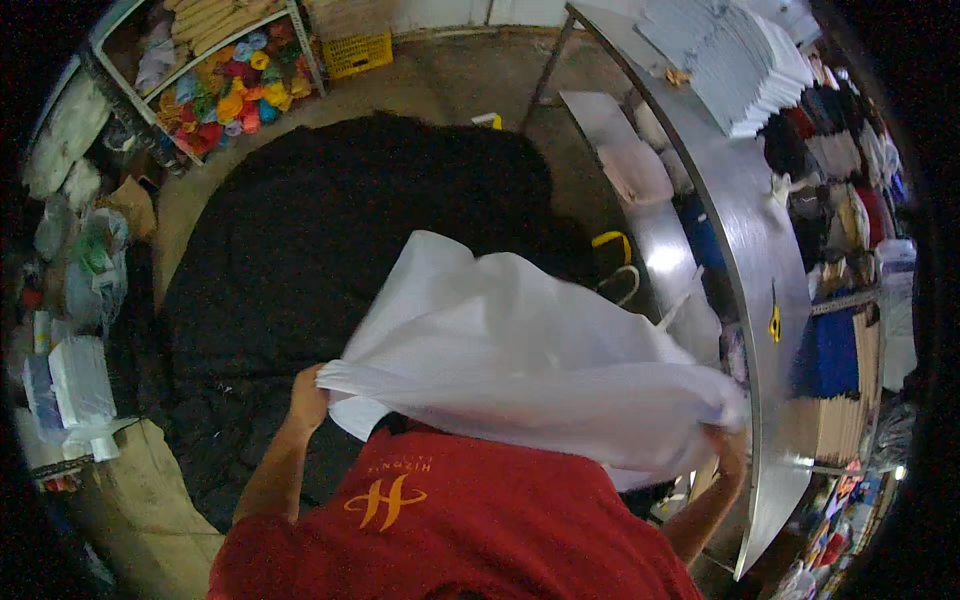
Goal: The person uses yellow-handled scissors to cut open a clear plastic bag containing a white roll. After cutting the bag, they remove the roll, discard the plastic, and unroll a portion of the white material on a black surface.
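Note:
A large white sheet (517, 322), thin fabric or plastic, spreads across in front of my red shirt. My left hand (310, 397) grips its bunched left edge. At the opposite end, my right hand (724, 442) holds the sheet's right edge; the material partly covers those fingers and looks blurred there. Folds run between both hands, and the far side of the sheet stands up in soft peaks. Beneath and beyond it lies a broad black cloth (337, 225) over the floor area.
A metal table (742, 210) curves along the right, bearing a stack of white sheets (727, 67) and yellow-handled scissors (775, 324). Colourful rolled bundles (232, 97) fill a rack at upper left. Behind stands a yellow crate (358, 54). Brown cardboard (150, 480) lies at lower left.

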`<state>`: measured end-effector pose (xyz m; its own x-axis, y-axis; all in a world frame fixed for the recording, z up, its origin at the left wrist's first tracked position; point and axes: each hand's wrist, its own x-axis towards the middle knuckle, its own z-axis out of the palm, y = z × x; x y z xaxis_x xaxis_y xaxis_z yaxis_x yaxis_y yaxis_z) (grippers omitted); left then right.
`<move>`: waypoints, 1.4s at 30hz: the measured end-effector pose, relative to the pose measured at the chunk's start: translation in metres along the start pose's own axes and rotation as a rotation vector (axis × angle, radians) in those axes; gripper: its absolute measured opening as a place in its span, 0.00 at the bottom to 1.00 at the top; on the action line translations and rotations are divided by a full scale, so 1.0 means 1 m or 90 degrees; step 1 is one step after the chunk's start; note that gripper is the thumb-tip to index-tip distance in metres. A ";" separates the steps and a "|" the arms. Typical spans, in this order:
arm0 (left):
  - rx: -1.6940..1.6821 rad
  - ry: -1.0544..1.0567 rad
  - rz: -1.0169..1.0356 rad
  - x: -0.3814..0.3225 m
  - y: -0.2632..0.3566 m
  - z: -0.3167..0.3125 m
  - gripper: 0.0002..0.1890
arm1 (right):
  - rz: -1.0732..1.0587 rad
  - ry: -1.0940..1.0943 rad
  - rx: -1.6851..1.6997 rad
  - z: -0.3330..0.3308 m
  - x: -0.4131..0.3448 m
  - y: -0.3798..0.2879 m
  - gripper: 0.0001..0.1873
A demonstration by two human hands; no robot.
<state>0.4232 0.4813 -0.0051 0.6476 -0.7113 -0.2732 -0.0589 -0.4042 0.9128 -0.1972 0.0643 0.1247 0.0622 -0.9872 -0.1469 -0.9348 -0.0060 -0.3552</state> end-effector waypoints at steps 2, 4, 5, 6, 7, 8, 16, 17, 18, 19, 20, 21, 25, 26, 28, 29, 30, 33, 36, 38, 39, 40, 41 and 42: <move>0.017 0.048 -0.067 -0.027 0.046 0.026 0.13 | 0.034 -0.232 -0.120 0.004 0.005 0.039 0.41; -0.072 -0.011 -0.059 -0.033 0.099 0.065 0.11 | -0.031 -0.333 -0.167 -0.002 0.015 0.047 0.44; -0.007 -0.042 -0.065 -0.034 0.124 0.085 0.11 | -0.060 -0.285 -0.142 -0.007 0.019 0.036 0.45; 0.044 -0.073 -0.047 -0.030 0.146 0.108 0.12 | -0.062 -0.227 -0.138 -0.010 0.026 0.016 0.45; 0.087 -0.102 -0.041 -0.024 0.166 0.125 0.13 | -0.061 -0.185 0.028 -0.005 0.035 -0.017 0.47; 0.120 -0.100 0.011 -0.019 0.180 0.139 0.13 | -0.205 -0.226 0.158 0.004 0.042 -0.057 0.52; 0.130 -0.007 0.077 -0.025 0.153 0.160 0.14 | -0.656 -0.653 0.292 0.214 -0.084 -0.320 0.44; 0.129 0.018 0.117 -0.029 0.137 0.160 0.14 | -0.675 -0.707 0.260 0.220 -0.086 -0.321 0.44; 0.040 0.007 -0.094 -0.028 0.120 0.152 0.12 | -0.672 -0.769 0.201 0.224 -0.084 -0.320 0.43; 0.114 0.017 0.023 -0.037 0.103 0.135 0.13 | -0.652 -0.853 0.113 0.225 -0.081 -0.314 0.43; 0.175 0.030 0.090 -0.044 0.086 0.118 0.14 | -0.687 -0.954 0.134 0.223 -0.062 -0.305 0.46; -0.044 0.121 0.043 -0.053 0.068 0.106 0.15 | -0.674 -0.962 0.159 0.225 -0.041 -0.298 0.48; -0.223 0.448 -0.131 -0.053 -0.002 0.016 0.18 | -0.684 -0.724 -0.345 0.275 -0.003 -0.252 0.57; -0.126 0.445 -0.154 -0.048 -0.014 -0.006 0.21 | -0.561 -0.684 -0.344 0.298 -0.010 -0.241 0.59; -0.097 0.429 -0.060 -0.042 -0.036 -0.015 0.22 | -0.384 -0.614 -0.324 0.343 -0.021 -0.216 0.63; -0.001 0.355 -0.006 -0.042 -0.041 -0.016 0.22 | -0.291 -0.609 -0.350 0.366 -0.030 -0.207 0.64; 0.013 0.311 -0.017 -0.039 -0.042 -0.015 0.21 | -0.200 -0.600 -0.376 0.386 -0.037 -0.201 0.64; -0.398 0.301 -0.133 -0.048 -0.013 -0.030 0.20 | -0.159 -0.607 -0.222 0.450 -0.074 -0.220 0.61; -0.427 0.375 -0.165 -0.029 0.027 -0.068 0.24 | -0.366 -0.709 -0.278 0.502 -0.118 -0.243 0.45; 0.178 0.250 -0.061 -0.007 0.044 -0.085 0.20 | -0.429 -0.890 -0.211 0.531 -0.134 -0.251 0.36; 0.511 0.155 0.017 0.006 0.052 -0.089 0.18 | -0.462 -0.978 -0.176 0.541 -0.138 -0.252 0.32; 0.395 0.159 -0.033 0.020 0.056 -0.088 0.18 | -0.477 -1.073 -0.195 0.548 -0.141 -0.253 0.29; 0.315 0.148 -0.069 0.036 0.061 -0.083 0.17 | -0.464 -1.026 -0.117 0.546 -0.124 -0.238 0.29; 0.232 0.138 -0.103 0.055 0.066 -0.076 0.16 | -0.368 -0.897 -0.109 0.532 -0.092 -0.209 0.29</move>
<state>0.5126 0.4591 0.0630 0.8123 -0.5009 -0.2987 -0.1818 -0.7042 0.6864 0.1785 0.2407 -0.2784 0.5990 0.1045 -0.7939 -0.6881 -0.4398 -0.5771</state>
